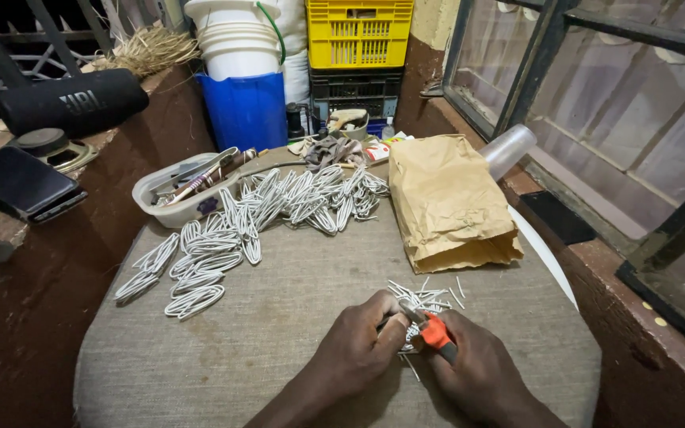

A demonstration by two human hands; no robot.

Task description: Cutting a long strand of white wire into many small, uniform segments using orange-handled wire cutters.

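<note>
Right hand (481, 372) clamps orange-handled pliers (431, 326); left hand (358, 349) pinches, seemingly, white wire piece (411, 345) over cloth-covered desk (239, 349).

Orange-handled pliers (435, 331) sit near the front edge of the cloth, handles angled back to the right, metal nose pointing up-left into a little cluster of short white wire pieces (430, 297). The nose looks like it's biting one piece, hard to tell. Loose bits fan out just beyond.

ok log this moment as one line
right hand: holds orange-handled pliers | left hand: pinches short white wire pieces | grey cloth table
</note>
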